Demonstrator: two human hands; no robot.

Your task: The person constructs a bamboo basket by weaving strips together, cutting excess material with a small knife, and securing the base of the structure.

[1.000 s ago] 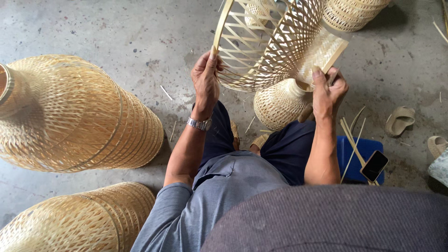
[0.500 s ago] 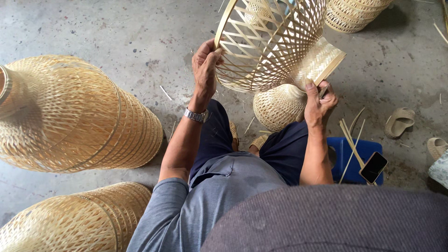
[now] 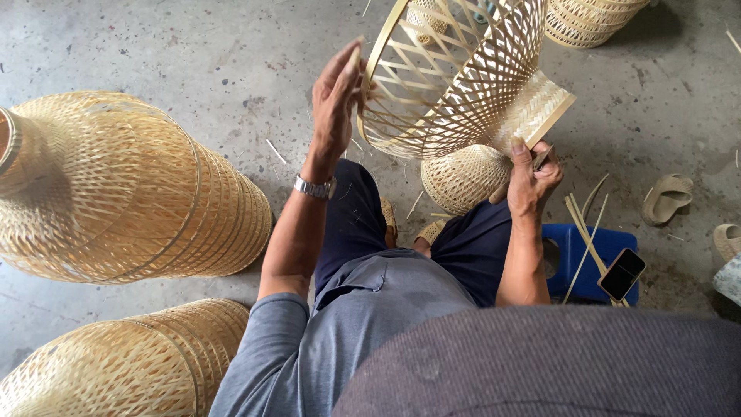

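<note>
Basket frame (image 3: pixel 455 77) is tilting up-left above the knees, over the floor (image 3: pixel 193 54); left hand (image 3: pixel 333 100) is lying open against its rim, right hand (image 3: pixel 532 174) pinching the woven neck lower right.

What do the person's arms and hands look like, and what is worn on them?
Both forearms are bare. Short grey-blue sleeves cover the upper arms. The left hand has a silver metal wristwatch at its wrist. The right hand wears nothing; no gloves or rings show.
</note>
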